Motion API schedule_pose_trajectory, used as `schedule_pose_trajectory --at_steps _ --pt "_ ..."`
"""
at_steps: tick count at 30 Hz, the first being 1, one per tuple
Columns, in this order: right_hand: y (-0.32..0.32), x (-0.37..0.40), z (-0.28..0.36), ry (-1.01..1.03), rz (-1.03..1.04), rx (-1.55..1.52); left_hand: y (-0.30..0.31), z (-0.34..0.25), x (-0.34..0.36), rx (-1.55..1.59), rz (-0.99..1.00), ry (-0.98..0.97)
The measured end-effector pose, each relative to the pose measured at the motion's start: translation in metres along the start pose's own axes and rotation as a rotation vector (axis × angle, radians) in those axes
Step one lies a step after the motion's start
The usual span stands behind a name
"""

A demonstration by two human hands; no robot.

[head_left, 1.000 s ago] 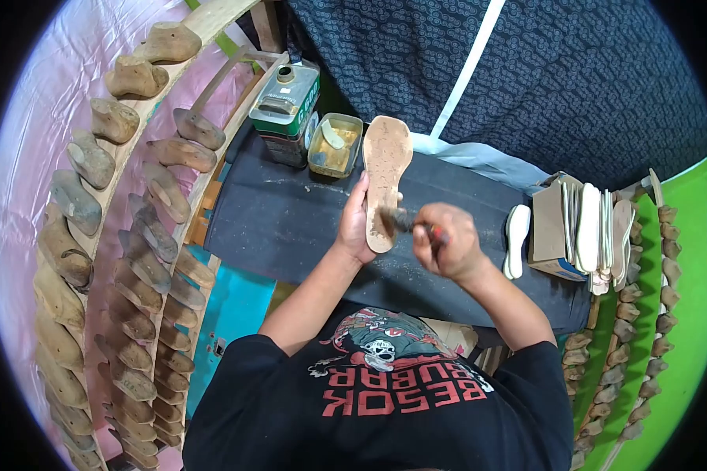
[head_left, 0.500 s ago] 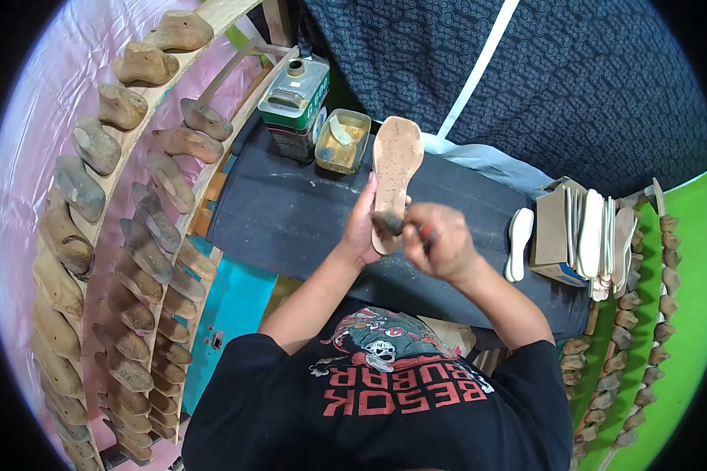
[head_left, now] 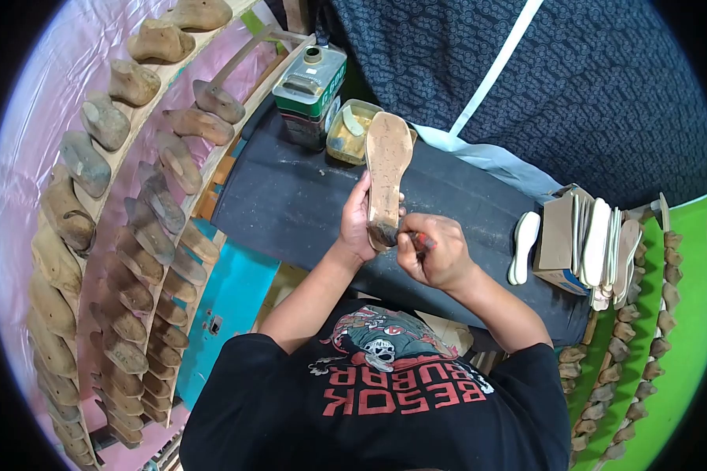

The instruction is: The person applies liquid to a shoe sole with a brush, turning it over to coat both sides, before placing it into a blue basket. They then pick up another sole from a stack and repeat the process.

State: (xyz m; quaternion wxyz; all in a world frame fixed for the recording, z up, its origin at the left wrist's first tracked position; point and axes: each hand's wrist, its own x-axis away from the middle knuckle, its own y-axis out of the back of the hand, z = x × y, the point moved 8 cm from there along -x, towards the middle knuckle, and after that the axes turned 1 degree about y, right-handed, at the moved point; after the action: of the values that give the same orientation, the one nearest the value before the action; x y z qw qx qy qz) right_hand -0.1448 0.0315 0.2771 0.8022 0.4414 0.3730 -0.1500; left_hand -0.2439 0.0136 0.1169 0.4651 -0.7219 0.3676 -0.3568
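Note:
My left hand (head_left: 357,223) is closed around the narrow lower part of a tan shoe insole (head_left: 388,161), its wide end pointing away from me. Dark specks mark the insole's brown face. In my closed right hand (head_left: 438,250) is a brush (head_left: 425,242) with a red and dark handle. Its dark bristles lie against the heel end of the insole. Just beyond the insole's wide end stands a small yellowish tub (head_left: 340,151) with a pale scraper-like piece in it. The fingers of my left hand behind the insole are mostly hidden.
A green-and-silver metal can (head_left: 310,93) stands at the back left of the dark table (head_left: 291,200). To the right lie a white insole (head_left: 522,247) and a cardboard box (head_left: 556,229) packed with insoles. Racks of wooden shoe lasts (head_left: 86,163) flank both sides.
The brush has moved down the insole to the heel end. The view has shifted slightly, and the insole now overlaps the tub's edge.

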Motion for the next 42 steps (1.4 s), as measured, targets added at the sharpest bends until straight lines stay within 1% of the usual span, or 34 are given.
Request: schedule_pose_trajectory --at_steps 1,3,4,6,7,8,9,11,12,15,17,20,21,23,25,26,27,30,31,33,35,36,37,39,41,42 --pt "-0.001 -0.001 -0.002 -0.001 0.003 -0.008 0.002 -0.001 0.001 -0.008 -0.008 -0.010" --pt "0.004 -0.006 -0.022 -0.149 -0.036 0.055 0.002 0.006 0.000 0.026 -0.015 0.012" --pt "0.004 -0.010 -0.030 -0.177 -0.037 0.015 0.001 0.007 -0.001 0.066 0.008 -0.005" --pt "0.003 -0.017 -0.028 -0.162 -0.051 0.043 -0.003 0.008 -0.001 0.104 0.031 -0.027" --pt "0.003 -0.021 -0.026 -0.150 -0.064 0.075 -0.003 0.004 -0.002 0.089 0.020 -0.076" --pt "0.000 -0.018 -0.024 -0.203 -0.034 0.034 -0.002 0.001 -0.001 0.076 0.007 -0.124" --pt "-0.005 -0.013 -0.020 -0.207 -0.013 0.029 -0.003 -0.002 0.000 0.102 0.008 -0.132" --pt "-0.010 -0.005 -0.005 -0.166 -0.004 0.014 0.014 -0.004 -0.002 0.095 0.138 -0.097" --pt "-0.012 0.002 -0.006 -0.206 0.000 -0.018 0.014 -0.005 0.002 0.125 0.057 -0.097" --pt "-0.011 0.011 -0.005 -0.227 -0.004 -0.063 0.023 -0.003 0.003 0.100 -0.009 -0.115" --pt "-0.005 0.013 -0.011 -0.250 0.005 -0.063 0.022 0.004 0.003 0.097 -0.003 -0.106" --pt "0.014 0.009 -0.031 -0.337 -0.077 0.019 0.017 0.015 0.004 0.188 -0.042 -0.057" --pt "0.020 0.013 -0.037 -0.368 -0.055 0.061 0.016 0.016 0.004 0.185 -0.041 -0.052" --pt "0.026 0.019 -0.038 -0.417 -0.063 0.055 0.016 0.014 0.004 0.110 -0.077 -0.108" --pt "0.022 0.020 -0.018 -0.230 -0.046 0.115 0.013 0.016 0.000 0.105 -0.037 -0.111" --pt "0.023 0.021 -0.008 -0.191 -0.039 0.088 0.011 0.016 -0.001 0.102 0.000 -0.120" --pt "0.020 0.026 -0.005 -0.208 -0.025 0.058 0.011 0.018 -0.003 0.097 0.004 -0.110" --pt "0.023 0.030 0.001 -0.185 -0.067 0.045 0.010 0.020 -0.005 0.129 -0.025 -0.127" --pt "0.024 0.031 -0.004 -0.224 -0.077 0.038 0.006 0.023 -0.004 0.127 -0.022 -0.119" --pt "0.024 0.028 -0.010 -0.266 -0.094 0.034 0.003 0.030 -0.002 0.085 -0.088 -0.096" --pt "0.025 0.020 0.000 -0.155 -0.132 0.020 -0.001 0.033 -0.002 0.096 -0.053 -0.093" --pt "0.026 0.018 0.003 -0.133 -0.136 0.025 -0.003 0.033 -0.003 0.111 -0.021 -0.097" --pt "0.028 0.020 0.005 -0.134 -0.138 0.026 -0.002 0.032 -0.004 0.109 -0.020 -0.095" --pt "0.030 0.027 0.002 -0.203 -0.077 0.020 -0.004 0.024 -0.006 0.151 0.052 -0.166" --pt "0.036 0.028 0.001 -0.167 -0.091 0.063 -0.001 0.026 -0.005 0.176 0.049 -0.161" --pt "0.041 0.030 -0.005 -0.224 -0.101 0.066 -0.001 0.031 -0.004 0.184 0.031 -0.119"
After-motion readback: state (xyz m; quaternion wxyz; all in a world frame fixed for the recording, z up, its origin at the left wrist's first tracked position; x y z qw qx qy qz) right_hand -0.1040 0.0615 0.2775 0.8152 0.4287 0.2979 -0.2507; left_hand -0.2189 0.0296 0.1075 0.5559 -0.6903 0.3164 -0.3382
